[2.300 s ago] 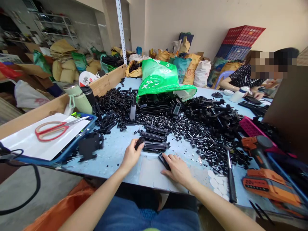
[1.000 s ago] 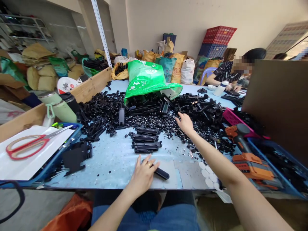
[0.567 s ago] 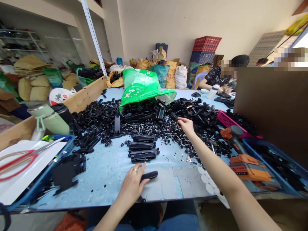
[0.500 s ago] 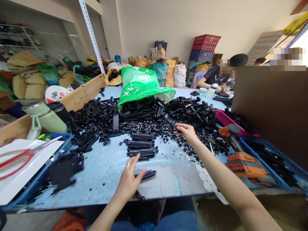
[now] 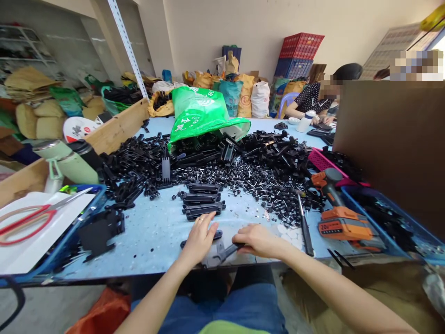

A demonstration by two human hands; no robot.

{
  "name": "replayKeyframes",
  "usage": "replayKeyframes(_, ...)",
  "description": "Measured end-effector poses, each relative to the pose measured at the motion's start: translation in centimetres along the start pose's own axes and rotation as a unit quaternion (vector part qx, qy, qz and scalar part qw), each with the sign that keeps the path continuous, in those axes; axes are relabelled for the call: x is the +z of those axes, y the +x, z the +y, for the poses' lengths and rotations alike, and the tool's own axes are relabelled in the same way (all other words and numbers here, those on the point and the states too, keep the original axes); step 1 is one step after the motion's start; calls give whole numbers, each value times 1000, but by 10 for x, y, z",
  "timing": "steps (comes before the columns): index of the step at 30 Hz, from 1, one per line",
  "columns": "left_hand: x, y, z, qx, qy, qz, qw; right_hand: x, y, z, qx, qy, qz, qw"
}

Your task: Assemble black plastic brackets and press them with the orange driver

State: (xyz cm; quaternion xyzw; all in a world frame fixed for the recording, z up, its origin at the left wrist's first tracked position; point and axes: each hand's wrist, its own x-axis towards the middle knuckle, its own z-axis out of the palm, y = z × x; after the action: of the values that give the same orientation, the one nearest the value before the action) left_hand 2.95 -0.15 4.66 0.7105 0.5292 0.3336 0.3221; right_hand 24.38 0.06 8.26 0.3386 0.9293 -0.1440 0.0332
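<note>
My right hand [image 5: 260, 240] is closed around one end of a long black plastic part [image 5: 227, 253], low over the near edge of the table. Beside it, my left hand [image 5: 199, 237] has its fingers stretched forward and its thumb apart. Another dark elongated part [image 5: 218, 234] shows partly behind the left hand; whether the palm touches it is hidden. Just beyond the left fingertips lie several assembled black pieces [image 5: 203, 198] in a neat column.
Loose black parts and pins [image 5: 222, 174] are heaped across the table, before a green sack [image 5: 201, 111]. A screwdriver-like tool [image 5: 305, 227] and an orange cordless drill [image 5: 342, 227] lie right. Scissors [image 5: 31, 215] rest left. A co-worker [image 5: 313, 104] sits behind a brown panel [image 5: 389, 153].
My right hand has come back from the heap toward the near edge with the black part. My left hand has shifted slightly right. The camera view has moved a little.
</note>
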Motion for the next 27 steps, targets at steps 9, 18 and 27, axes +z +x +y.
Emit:
replayKeyframes(9, 6, -14, -7, 69, 218, -131, 965, 36, -1, 0, 73, -34, 11, 997)
replayKeyframes(18, 9, -25, -28, 126, 201, -24, 971, 18, 7, -25, 94, -116, 66, 987)
replayKeyframes(27, 0, -7, -21, 121, 175, -69, 975, 29, 8, 9, 52, -40, 52, 996)
